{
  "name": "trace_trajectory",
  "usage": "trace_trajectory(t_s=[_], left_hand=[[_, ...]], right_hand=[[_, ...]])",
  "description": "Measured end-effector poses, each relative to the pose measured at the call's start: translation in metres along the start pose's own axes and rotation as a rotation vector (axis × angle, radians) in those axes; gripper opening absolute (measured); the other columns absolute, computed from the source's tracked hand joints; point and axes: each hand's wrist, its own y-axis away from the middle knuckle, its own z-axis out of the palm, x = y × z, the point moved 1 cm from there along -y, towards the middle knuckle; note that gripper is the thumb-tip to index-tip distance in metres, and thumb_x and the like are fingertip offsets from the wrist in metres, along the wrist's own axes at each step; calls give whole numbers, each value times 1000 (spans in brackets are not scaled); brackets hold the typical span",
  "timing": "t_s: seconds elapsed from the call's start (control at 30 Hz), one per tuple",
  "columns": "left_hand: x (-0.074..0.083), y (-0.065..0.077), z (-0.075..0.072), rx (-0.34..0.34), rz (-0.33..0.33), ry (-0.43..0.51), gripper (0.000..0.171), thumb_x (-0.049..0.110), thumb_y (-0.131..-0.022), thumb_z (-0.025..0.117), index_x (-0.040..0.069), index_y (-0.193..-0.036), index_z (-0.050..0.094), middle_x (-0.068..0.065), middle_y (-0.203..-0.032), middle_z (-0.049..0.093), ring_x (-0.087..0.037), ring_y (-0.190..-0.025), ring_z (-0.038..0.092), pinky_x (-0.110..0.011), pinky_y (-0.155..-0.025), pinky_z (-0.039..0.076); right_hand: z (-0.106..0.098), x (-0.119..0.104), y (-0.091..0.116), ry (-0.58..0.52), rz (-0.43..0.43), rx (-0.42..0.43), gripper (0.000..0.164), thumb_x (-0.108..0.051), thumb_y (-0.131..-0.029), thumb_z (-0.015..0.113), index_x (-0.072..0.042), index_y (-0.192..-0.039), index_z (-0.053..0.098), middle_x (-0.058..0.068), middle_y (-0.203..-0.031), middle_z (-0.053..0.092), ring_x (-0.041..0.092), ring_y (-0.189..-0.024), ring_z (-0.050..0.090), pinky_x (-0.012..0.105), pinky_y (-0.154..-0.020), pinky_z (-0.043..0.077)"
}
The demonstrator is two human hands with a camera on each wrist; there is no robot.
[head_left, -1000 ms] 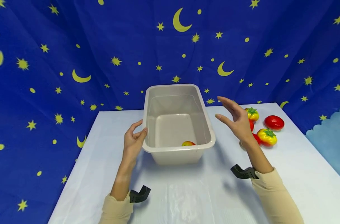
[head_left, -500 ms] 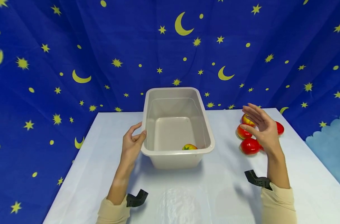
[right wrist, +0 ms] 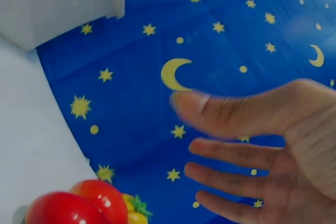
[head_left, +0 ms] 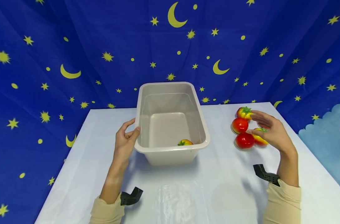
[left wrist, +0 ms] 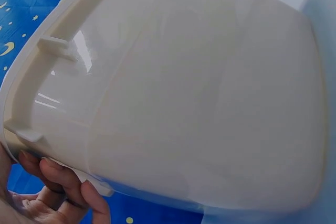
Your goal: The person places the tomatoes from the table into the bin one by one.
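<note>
A deep light-grey plastic bin (head_left: 172, 149) stands on the table, one yellow-red toy fruit with green leaves (head_left: 185, 142) at its near end. My left hand (head_left: 124, 141) grips the bin's left rim, thumb on top; in the left wrist view its fingers (left wrist: 63, 177) curl beneath the bin's (left wrist: 199, 93) edge. On the right, my right hand (head_left: 276, 135) hovers over a group of shiny toy fruits, holding nothing. Nearest its fingertips are a red fruit (head_left: 244, 141) and a yellow-red one (head_left: 260, 139), partly covered by the hand. Another red one behind the fingers is mostly hidden.
Further back in the group lie a red fruit (head_left: 239, 125) and a leafy yellow-red fruit (head_left: 243, 113). Beneath everything is a white-covered table (head_left: 220, 174). A blue curtain (head_left: 108, 37) with yellow moons and stars hangs close behind it.
My right hand has moved right from beside the bin to over the toy fruits, and lowered. The left hand keeps its grip on the rim. The view has shifted slightly.
</note>
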Motion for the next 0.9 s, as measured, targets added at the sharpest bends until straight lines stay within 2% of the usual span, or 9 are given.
trace_trajectory(t_s=[0.1, 0.2, 0.33, 0.47, 0.6, 0.9], left_hand=[[1, 0, 0, -3, 0, -9, 43, 17, -100, 56, 15, -142, 47, -15, -104, 74, -5, -79, 70, -24, -74, 54], [0, 0, 0, -9, -10, -17, 43, 17, -100, 56, 15, -142, 47, -16, -105, 73, -5, -79, 70, -23, -75, 53], [-1, 0, 3, -11, -10, -15, 43, 17, -100, 56, 15, -142, 47, -17, -106, 73, -5, -79, 70, -24, -75, 53], [-1, -1, 5, -9, -5, -10, 43, 17, -100, 56, 16, -142, 47, -17, -105, 73, -6, -79, 71, -26, -75, 54], [0, -1, 6, -9, -10, -10, 43, 17, -100, 56, 16, -142, 47, -16, -104, 73, -7, -79, 71, -27, -76, 54], [3, 1, 1, -11, -5, -4, 44, 19, -100, 55, 16, -143, 46, -7, -98, 75, -7, -78, 70, -24, -75, 53]], right_hand=[[2, 6, -1, 102, 32, -97, 71, -11, -81, 80, 0, -142, 45, 28, -134, 54, 43, -120, 51, 38, -99, 49], [4, 11, -1, 133, 67, -176, 70, -8, -77, 81, 4, -138, 48, 30, -132, 54, 49, -119, 50, 59, -89, 49], [6, 16, -2, 184, 121, -264, 71, -10, -76, 82, 4, -137, 49, 32, -130, 54, 51, -118, 49, 53, -80, 55], [7, 19, -5, 241, 126, -305, 69, -11, -77, 81, 4, -137, 49, 33, -128, 54, 51, -118, 48, 55, -83, 53], [10, 19, -7, 263, 118, -336, 67, -6, -77, 79, 6, -137, 49, 33, -129, 55, 51, -118, 50, 59, -89, 49], [24, 14, -14, 293, 142, -385, 65, -3, -78, 78, 6, -136, 50, 33, -129, 56, 48, -115, 54, 55, -89, 51]])
